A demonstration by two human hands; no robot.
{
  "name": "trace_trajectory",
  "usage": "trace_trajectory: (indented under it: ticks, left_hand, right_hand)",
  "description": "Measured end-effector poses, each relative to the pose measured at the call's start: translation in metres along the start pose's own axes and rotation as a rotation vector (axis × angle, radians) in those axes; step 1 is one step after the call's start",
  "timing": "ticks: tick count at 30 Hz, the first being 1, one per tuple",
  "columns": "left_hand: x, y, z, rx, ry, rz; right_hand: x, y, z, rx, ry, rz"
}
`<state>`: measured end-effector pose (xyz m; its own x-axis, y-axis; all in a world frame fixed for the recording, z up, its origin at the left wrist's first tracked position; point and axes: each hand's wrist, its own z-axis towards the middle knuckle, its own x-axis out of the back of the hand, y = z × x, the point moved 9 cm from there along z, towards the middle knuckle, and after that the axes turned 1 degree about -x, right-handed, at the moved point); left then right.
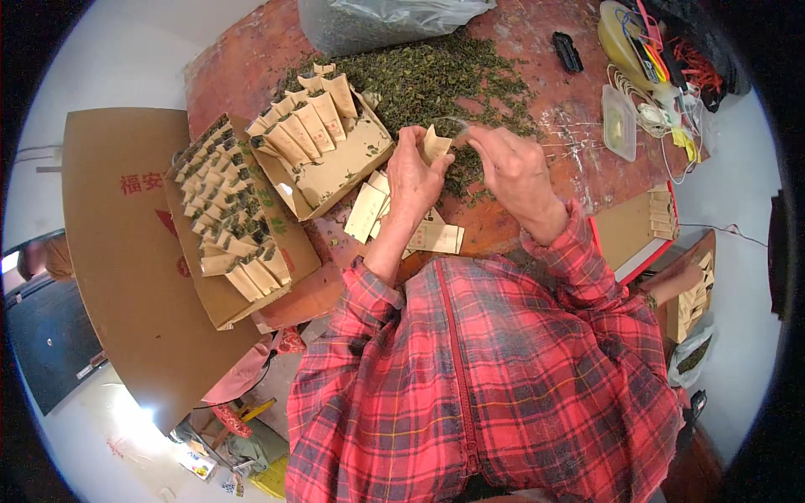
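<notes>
My left hand [412, 178] is closed round a small brown paper packet [433, 144], its open top pointing up and away from me. Just to the right, my right hand [516, 166] is closed in a pinch on a thin, clear, curved piece, perhaps a plastic scoop [454, 124], near the packet's mouth. Whether it holds any leaves cannot be made out. Beyond both hands spreads a heap of dried green leaves [453, 80]. Flat paper packets [436, 237] lie loosely below my left wrist. Left of my hands, a cardboard box [327, 172] holds a row of upright filled packets [310, 126].
A second cardboard box [220, 314], tightly packed with filled packets, stands at the left beside a large carton [126, 210]. A plastic bag [386, 25] sits at the far edge. On the right are a clear container [620, 126], cables, and another person's hand [677, 281] at a packet box.
</notes>
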<state>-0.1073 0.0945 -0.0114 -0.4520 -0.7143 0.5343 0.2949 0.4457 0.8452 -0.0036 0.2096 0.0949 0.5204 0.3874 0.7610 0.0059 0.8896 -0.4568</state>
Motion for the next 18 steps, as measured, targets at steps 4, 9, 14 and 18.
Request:
trace_trajectory:
  ticks: [4,9,14,18]
  left_hand:
    - [-0.002,-0.001,0.0,-0.001,0.0,0.013]
    - [-0.002,-0.001,0.0,0.029,-0.007,0.017]
    - [-0.002,0.0,0.0,0.02,-0.013,-0.008]
    - [-0.002,0.001,0.0,-0.004,-0.005,-0.015]
  right_hand:
    - [0.002,-0.004,-0.002,0.028,0.032,-0.021]
    - [0.005,-0.008,-0.003,0.129,0.121,-0.047]
    - [0.008,-0.015,-0.002,0.163,0.119,-0.03]
    - [0.004,-0.013,-0.002,0.161,0.075,-0.052]
